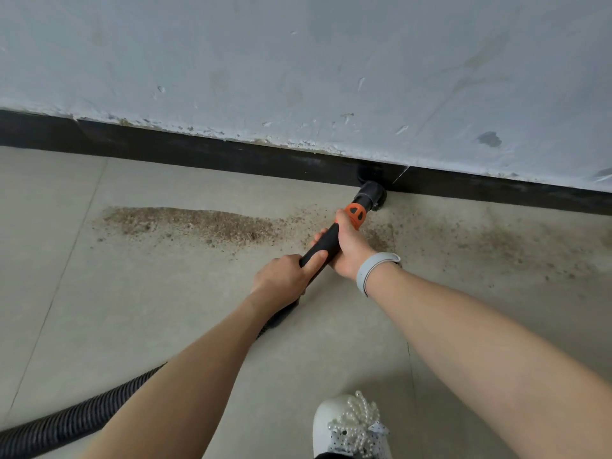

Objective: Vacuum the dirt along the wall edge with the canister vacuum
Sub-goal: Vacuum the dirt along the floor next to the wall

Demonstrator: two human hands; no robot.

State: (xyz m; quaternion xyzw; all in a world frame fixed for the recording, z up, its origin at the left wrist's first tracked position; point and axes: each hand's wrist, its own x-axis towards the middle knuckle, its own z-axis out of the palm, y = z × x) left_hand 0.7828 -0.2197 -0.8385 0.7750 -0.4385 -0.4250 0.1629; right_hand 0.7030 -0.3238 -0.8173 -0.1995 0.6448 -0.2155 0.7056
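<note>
I see both hands on the black vacuum wand point(326, 241): the right hand point(347, 246) grips it just behind the orange collar point(355, 215), the left hand point(286, 279) clasps it further back. Ahead of the right hand, the round brush nozzle point(371, 193) touches the dark baseboard point(198, 154). A streak of brown dirt point(192, 223) lies on the floor left of the hands, more to their right. The ribbed hose point(73, 422) trails behind my left arm.

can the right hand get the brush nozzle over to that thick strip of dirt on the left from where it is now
Probably yes. The right hand and left hand both grip the wand; bare floor lies between the brush nozzle and the dirt strip.
</note>
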